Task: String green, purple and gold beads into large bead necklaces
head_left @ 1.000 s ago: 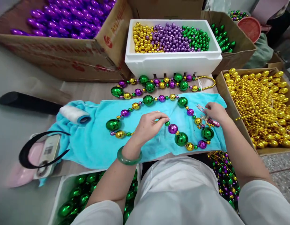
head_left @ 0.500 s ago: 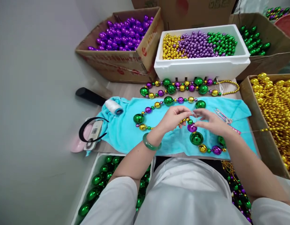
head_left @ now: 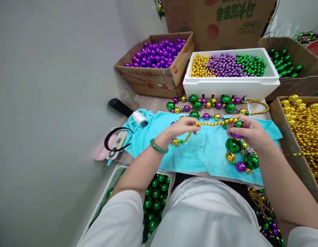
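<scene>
A bead necklace [head_left: 234, 145] of green, purple and gold balls lies partly on a turquoise towel [head_left: 200, 154]. Its strand of small gold beads [head_left: 211, 124] stretches level between my two hands, just above the towel. My left hand [head_left: 183, 126], with a green bangle on its wrist, is closed on the left part of that strand, and a loop of gold beads hangs below the fingers. The other end is pinched in my right hand [head_left: 247, 130], beside a small green bead. Large green and purple balls hang or lie under this hand, partly hidden by it.
A finished-looking bead strand [head_left: 197, 105] lies behind the towel. At left are a thread spool [head_left: 140, 118], a black headband [head_left: 106, 144] and a black handle [head_left: 120, 107]. Boxes of purple [head_left: 145, 72], mixed [head_left: 231, 83] and gold beads [head_left: 306, 137] border the table.
My hands have moved apart, drawing the gold strand out between them. The large beads at right have shifted and bunched beneath my right hand. The view has tilted up and left.
</scene>
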{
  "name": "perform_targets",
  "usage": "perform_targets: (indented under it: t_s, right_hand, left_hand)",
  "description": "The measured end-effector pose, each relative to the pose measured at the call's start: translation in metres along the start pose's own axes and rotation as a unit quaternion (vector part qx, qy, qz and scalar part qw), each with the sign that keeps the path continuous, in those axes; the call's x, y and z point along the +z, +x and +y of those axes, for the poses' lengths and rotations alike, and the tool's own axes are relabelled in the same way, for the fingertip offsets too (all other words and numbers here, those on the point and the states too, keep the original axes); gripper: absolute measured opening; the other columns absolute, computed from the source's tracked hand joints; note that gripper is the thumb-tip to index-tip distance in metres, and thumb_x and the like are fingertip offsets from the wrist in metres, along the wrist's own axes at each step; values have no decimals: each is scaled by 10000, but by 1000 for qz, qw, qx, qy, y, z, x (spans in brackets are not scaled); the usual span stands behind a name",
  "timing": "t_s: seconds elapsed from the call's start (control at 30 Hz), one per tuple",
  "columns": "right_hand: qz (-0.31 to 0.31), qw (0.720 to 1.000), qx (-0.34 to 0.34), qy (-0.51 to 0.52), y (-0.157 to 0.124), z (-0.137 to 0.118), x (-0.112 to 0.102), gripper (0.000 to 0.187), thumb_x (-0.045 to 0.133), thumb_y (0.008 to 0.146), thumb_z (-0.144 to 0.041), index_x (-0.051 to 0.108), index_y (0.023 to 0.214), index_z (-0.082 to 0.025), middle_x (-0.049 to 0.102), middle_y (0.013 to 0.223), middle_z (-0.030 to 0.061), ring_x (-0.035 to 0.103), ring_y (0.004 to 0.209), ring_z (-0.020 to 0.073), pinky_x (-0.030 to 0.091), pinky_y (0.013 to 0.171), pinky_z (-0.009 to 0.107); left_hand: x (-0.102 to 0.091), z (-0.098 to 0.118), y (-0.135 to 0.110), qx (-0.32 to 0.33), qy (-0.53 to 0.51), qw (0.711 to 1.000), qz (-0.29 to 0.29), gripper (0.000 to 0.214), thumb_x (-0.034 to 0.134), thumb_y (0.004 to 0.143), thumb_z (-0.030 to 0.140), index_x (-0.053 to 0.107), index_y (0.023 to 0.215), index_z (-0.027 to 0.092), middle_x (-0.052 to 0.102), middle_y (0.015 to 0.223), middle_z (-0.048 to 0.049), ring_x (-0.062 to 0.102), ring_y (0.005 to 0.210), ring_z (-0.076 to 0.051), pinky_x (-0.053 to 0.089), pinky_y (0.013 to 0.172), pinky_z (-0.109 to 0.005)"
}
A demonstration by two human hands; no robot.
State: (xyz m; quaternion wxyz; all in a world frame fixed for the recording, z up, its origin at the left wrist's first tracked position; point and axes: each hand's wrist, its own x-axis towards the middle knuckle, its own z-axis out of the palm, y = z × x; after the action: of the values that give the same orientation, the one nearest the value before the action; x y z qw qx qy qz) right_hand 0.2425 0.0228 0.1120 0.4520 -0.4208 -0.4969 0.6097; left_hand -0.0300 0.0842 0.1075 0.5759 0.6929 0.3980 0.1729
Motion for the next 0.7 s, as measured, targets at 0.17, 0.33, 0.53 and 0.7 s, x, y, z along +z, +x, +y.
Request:
perform_targets:
  t_s: [0.17, 0.33, 0.53, 0.7]
  right_hand:
    - [-10, 997, -20, -69, -2, -35, 0, 349, 794, 676, -353, 639, 964, -231, 641, 754, 15, 620, 669, 168, 481, 586, 291]
    - [-13, 992, -35, -118, -2, -38, 10, 334, 785, 686, -384, 655, 944, -215, 661, 772, 30, 630, 697, 176, 488, 601, 290]
    - [-13, 997, 43, -61, 4, 27, 23, 315, 765, 665, -388, 659, 879, -183, 672, 764, 28, 620, 719, 157, 463, 640, 276]
    - [50, 990, 129, -9, 11, 86, 32, 410, 833, 508, -345, 630, 820, -173, 621, 633, -23, 551, 585, 113, 381, 539, 233]
  left_hand:
    - [-42, 83, -27, 56, 36, 986, 151, 245, 686, 773, 351, 653, 881, 133, 604, 654, -15, 624, 644, -141, 493, 611, -269]
    - [-53, 113, -43, 18, 135, 980, 144, 191, 698, 776, 315, 687, 852, 140, 559, 607, -12, 606, 635, -136, 449, 573, -252]
    - [-50, 38, -32, -67, 139, 987, 33, 250, 669, 753, 426, 668, 789, 179, 543, 544, 0, 472, 467, -88, 367, 462, -230]
    - [-28, -42, -22, -157, 193, 969, -14, 237, 673, 701, 412, 691, 736, 179, 636, 650, -22, 541, 562, -131, 420, 558, -252]
